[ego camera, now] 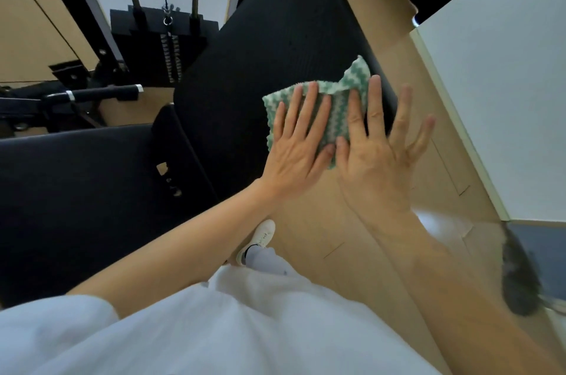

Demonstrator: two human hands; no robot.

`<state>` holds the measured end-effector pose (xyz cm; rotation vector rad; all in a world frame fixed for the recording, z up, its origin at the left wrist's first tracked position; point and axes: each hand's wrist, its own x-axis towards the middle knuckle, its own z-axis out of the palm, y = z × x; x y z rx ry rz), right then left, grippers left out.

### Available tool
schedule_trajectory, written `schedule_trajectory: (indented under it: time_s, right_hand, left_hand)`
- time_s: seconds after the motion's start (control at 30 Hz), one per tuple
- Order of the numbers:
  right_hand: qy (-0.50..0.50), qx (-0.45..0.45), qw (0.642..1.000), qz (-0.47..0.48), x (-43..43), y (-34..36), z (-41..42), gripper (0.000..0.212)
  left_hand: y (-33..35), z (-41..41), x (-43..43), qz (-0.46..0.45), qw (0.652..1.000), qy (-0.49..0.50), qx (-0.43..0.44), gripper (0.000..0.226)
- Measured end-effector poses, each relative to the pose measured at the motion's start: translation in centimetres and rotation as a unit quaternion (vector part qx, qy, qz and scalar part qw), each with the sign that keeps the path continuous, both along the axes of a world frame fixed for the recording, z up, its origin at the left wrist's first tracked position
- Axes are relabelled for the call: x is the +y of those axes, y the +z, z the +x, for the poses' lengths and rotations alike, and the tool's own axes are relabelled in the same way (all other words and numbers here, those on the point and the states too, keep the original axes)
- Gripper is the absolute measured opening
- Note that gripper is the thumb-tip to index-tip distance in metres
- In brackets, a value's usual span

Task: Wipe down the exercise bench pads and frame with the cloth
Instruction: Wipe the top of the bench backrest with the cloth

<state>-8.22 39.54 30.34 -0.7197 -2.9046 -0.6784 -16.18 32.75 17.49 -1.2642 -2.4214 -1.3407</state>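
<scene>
A green and white patterned cloth (337, 93) lies flat on the black back pad (275, 38) of the exercise bench, near the pad's lower right edge. My left hand (297, 145) presses flat on the cloth's left part with fingers spread. My right hand (376, 154) lies flat on the cloth's right part, its outer fingers reaching past the pad's edge. The black seat pad (76, 191) stretches to the left, joined to the back pad by a black frame bracket (171, 172).
A weight stack (165, 47) with cable and guide rods stands behind the bench at upper left. A black handle bar (101, 93) juts out at left. Wooden floor lies right of the bench, a white wall (505, 84) beyond. My white shoe (260, 237) is below.
</scene>
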Motion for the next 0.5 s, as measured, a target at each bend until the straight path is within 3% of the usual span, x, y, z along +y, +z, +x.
schedule_trajectory:
  time_s: [0.13,0.23,0.37,0.5]
  right_hand:
    - [0.043,-0.028,0.999,0.003,-2.5,-3.0,-1.1,0.067]
    - [0.109,-0.109,0.988,-0.002,-4.3,-6.1,-2.4,0.071]
    - [0.222,-0.281,0.934,-0.009,-7.0,-11.5,-3.8,0.081]
    - [0.285,-0.382,0.879,0.030,-8.1,-14.8,-5.6,0.085]
  left_hand:
    - [-3.4,0.8,-1.2,-0.011,0.999,0.032,-0.041,0.067]
    - [-7.5,1.7,-3.6,-0.032,0.990,0.066,-0.118,0.069]
    - [-13.6,3.6,-8.5,-0.062,0.954,0.094,-0.278,0.079]
    - [-16.6,4.4,-11.3,-0.046,0.913,0.099,-0.393,0.085]
